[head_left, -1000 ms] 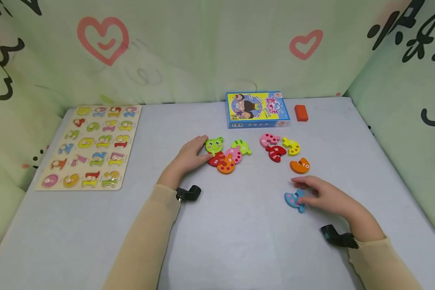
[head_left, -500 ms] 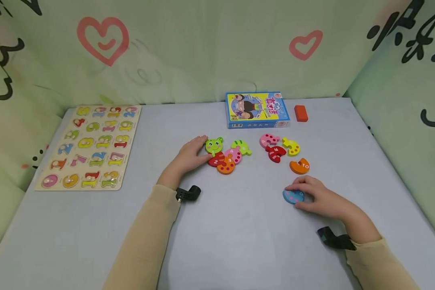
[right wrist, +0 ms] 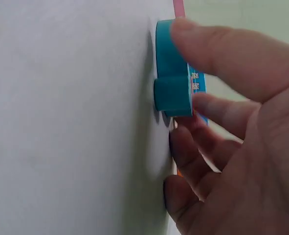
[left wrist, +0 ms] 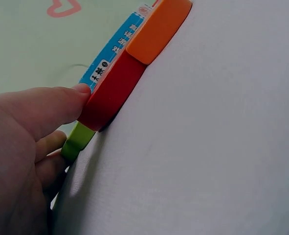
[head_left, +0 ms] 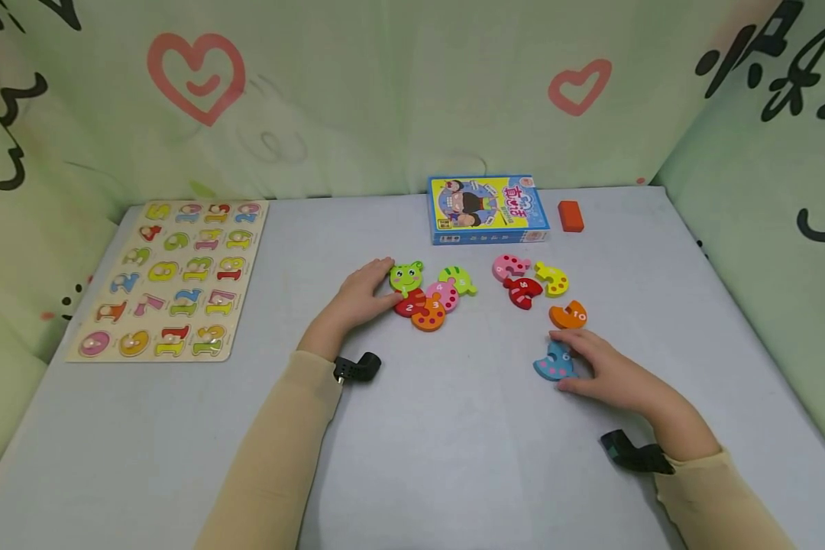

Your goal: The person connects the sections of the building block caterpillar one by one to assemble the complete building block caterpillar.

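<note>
My left hand [head_left: 362,295] rests against a joined group of caterpillar puzzle pieces. Its thumb touches the red piece numbered 2 [head_left: 410,302], and its fingers lie beside the green smiling head piece [head_left: 406,278]. An orange piece [head_left: 428,314], a pink piece [head_left: 444,295] and a green striped piece [head_left: 457,279] continue the chain. Further right, my right hand [head_left: 615,370] holds a blue spotted puzzle piece [head_left: 554,363] between thumb and index finger, low over the table. In the right wrist view the thumb touches the blue piece's edge [right wrist: 171,54].
Loose pink [head_left: 510,266], red [head_left: 522,292], yellow [head_left: 553,279] and orange [head_left: 568,315] pieces lie beyond the right hand. A blue-yellow box [head_left: 488,210] and a small red-orange block [head_left: 571,216] stand at the back. A number puzzle board [head_left: 172,283] lies at left.
My right hand has taken the blue piece between thumb and index finger, turned it and shifted it slightly away and left. The left hand stays where it was.
</note>
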`<state>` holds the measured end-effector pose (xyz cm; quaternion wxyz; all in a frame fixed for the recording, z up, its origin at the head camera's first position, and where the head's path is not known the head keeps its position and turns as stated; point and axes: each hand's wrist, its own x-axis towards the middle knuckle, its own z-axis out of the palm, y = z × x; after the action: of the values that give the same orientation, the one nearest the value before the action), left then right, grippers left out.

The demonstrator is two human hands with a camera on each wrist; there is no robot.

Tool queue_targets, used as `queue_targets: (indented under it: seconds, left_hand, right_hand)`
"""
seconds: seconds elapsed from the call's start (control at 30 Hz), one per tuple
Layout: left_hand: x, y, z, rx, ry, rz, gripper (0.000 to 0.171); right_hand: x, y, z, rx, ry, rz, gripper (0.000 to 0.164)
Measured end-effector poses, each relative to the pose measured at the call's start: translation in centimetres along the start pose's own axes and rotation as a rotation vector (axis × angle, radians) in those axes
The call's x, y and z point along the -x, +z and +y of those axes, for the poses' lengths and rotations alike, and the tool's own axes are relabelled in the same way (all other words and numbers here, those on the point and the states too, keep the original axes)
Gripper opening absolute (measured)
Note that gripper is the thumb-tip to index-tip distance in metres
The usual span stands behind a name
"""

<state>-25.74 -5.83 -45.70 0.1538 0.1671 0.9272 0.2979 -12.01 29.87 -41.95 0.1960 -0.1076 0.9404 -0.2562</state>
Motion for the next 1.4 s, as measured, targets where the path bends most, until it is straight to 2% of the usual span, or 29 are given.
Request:
queue_targets:
  seconds: [0.1, 0.23, 0.37, 0.53, 0.67, 0.77, 0.87, 1.07, 1.4]
  left_hand:
    - [0.0, 0.1, 0.0, -0.005, 0.001, -0.001, 0.069]
    - [0.0, 0.1, 0.1, -0.004, 0.005, -0.002, 0.069]
    - [0.0, 0.0, 0.0, 0.003, 0.004, -0.004, 0.069]
    - [0.0, 0.0, -0.1, 0.003, 0.004, -0.001, 0.068]
    - [0.0, 0.1, -0.1, 0.007, 0.004, -0.001, 0.068]
    - [0.0, 0.1, 0.0, 0.010, -0.001, -0.002, 0.069]
    - [0.1, 0.1, 0.0, 0.008, -0.006, 0.003, 0.069]
    - [0.1, 0.1, 0.0, 0.003, -0.007, 0.001, 0.069]
    - [0.1, 0.0, 0.0, 0.000, -0.003, 0.002, 0.068]
  right_hand:
    - [-0.3, 0.1, -0.1, 0.036, 0.013, 0.007, 0.066]
    - [-0.8, -0.1, -0.7, 0.021, 0.028, 0.031, 0.063]
    - [-2.2, -0.5, -2.2, -0.057, 0.047, 0.047, 0.067]
    - [-5.4, -0.9, -4.0, -0.211, 0.079, 0.052, 0.071]
    - [-7.8, -0.8, -4.7, -0.347, 0.084, 0.056, 0.071]
    - [-9.1, -0.7, -5.0, -0.400, 0.063, 0.060, 0.069]
    - [-9.8, -0.5, -5.3, -0.406, 0.044, 0.061, 0.067]
    - [-10.6, -0.1, -5.4, -0.366, 0.083, 0.023, 0.067]
    - [-11.6, 0.0, -5.4, -0.278, 0.084, 0.037, 0.065]
